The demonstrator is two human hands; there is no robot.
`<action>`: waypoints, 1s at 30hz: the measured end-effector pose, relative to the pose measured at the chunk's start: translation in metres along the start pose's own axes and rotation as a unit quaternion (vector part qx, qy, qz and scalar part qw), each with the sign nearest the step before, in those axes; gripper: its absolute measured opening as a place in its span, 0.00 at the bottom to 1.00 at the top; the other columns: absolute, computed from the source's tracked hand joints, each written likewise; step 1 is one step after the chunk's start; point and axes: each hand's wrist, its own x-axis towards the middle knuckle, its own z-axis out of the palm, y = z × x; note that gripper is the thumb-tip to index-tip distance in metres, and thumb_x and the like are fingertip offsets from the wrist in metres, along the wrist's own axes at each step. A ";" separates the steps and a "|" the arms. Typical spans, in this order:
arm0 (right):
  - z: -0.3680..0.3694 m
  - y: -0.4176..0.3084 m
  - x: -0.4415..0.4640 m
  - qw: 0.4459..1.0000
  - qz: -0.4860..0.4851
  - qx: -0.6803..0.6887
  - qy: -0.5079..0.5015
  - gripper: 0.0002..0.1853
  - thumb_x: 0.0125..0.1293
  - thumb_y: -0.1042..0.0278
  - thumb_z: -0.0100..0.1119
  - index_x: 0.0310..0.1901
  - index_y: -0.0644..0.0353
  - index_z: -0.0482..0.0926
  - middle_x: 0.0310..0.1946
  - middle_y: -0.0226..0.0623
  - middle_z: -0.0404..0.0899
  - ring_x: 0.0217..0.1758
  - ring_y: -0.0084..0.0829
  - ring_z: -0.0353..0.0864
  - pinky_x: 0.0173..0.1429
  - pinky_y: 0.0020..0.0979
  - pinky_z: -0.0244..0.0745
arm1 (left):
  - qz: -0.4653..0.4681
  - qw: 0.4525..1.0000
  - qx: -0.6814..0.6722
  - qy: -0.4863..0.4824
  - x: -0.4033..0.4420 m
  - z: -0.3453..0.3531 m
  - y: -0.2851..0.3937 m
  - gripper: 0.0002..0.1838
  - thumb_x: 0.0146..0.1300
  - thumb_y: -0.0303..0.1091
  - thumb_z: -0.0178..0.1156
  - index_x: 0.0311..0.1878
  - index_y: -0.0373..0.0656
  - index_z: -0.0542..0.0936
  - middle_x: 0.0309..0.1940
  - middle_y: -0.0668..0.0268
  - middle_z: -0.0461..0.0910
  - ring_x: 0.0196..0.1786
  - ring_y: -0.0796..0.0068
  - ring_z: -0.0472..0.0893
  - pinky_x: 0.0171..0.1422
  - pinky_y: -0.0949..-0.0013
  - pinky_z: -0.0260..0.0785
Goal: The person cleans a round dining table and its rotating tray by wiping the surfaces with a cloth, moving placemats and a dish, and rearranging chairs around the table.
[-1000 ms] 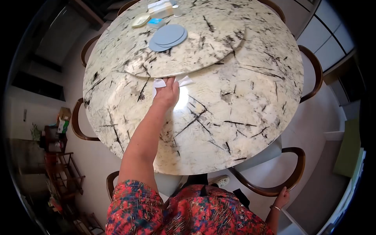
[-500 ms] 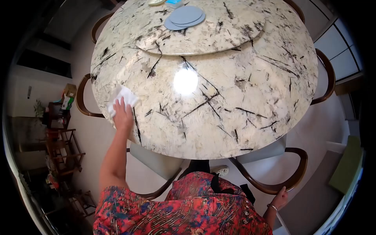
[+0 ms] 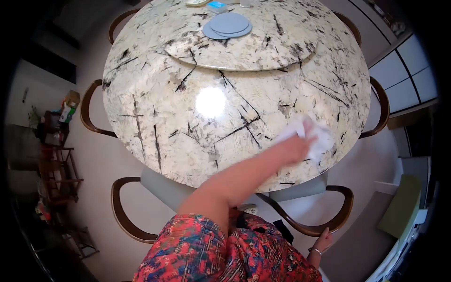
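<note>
My left hand is stretched across to the right part of the marble-patterned table, holding a white cloth or tissue against the tabletop. Motion smears its fingers and the cloth a little. Lower right, my right hand, with a bracelet at the wrist, grips the curved wooden back of a chair.
On the raised round centre of the table lie stacked grey-blue discs. Behind them are a blue-topped box and a pale dish. Chairs surround the table, one at lower left. A green cushion lies at right.
My left hand has gone with the white cloth from the edge of the raised centre to the table's left side, then across to the right. My right hand stays on the chair.
</note>
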 end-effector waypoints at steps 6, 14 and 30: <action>0.002 0.005 -0.005 0.999 0.025 0.026 0.011 0.30 0.66 0.50 0.59 0.16 0.66 0.64 0.11 0.30 0.61 0.19 0.23 0.55 0.24 0.37 0.57 | -0.358 0.917 0.169 0.055 -0.064 -0.166 -0.165 0.23 0.68 0.34 0.37 0.64 0.40 0.68 0.43 0.44 0.80 0.48 0.48 0.79 0.57 0.52 0.69; 0.009 0.012 -0.006 0.994 0.037 0.105 0.020 0.28 0.68 0.53 0.58 0.17 0.64 0.62 0.13 0.27 0.59 0.21 0.21 0.54 0.24 0.33 0.55 | -0.491 0.821 0.290 0.026 -0.244 -0.225 -0.116 0.29 0.72 0.44 0.37 0.74 0.50 0.55 0.74 0.50 0.50 0.75 0.41 0.47 0.75 0.50 0.48; 0.007 0.008 -0.009 0.998 0.029 0.028 0.045 0.27 0.66 0.52 0.59 0.18 0.64 0.68 0.11 0.31 0.63 0.19 0.23 0.57 0.25 0.35 0.60 | -0.165 0.966 0.167 -0.105 0.030 -0.111 -0.096 0.30 0.70 0.43 0.38 0.72 0.39 0.55 0.75 0.55 0.50 0.78 0.57 0.47 0.78 0.56 0.41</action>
